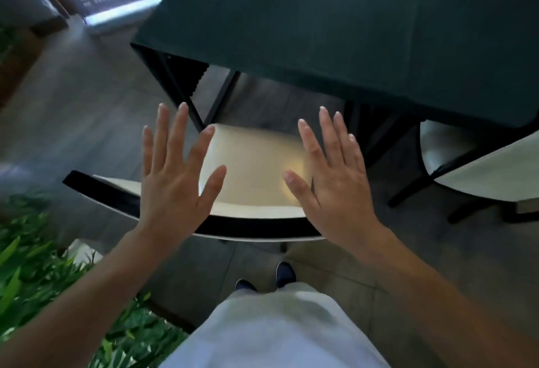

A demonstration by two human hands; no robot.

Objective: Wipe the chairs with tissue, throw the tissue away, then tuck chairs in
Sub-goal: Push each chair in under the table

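A chair with a cream seat (pixel 253 169) and a curved black-edged backrest (pixel 250 229) stands directly in front of me, its seat's far edge under the dark green table (pixel 335 32). My left hand (pixel 178 181) and my right hand (pixel 332 184) hover above the backrest with fingers spread and backs facing me. Neither hand holds anything. No tissue is in view. A second cream chair (pixel 484 175) stands to the right, partly under the table's corner.
Green plants (pixel 35 274) fill the lower left beside a grey tiled floor (pixel 87 122). Black table legs (pixel 210 102) stand just beyond the seat. My feet in dark shoes (pixel 284 274) are right behind the chair. A doorway lies at the far upper left.
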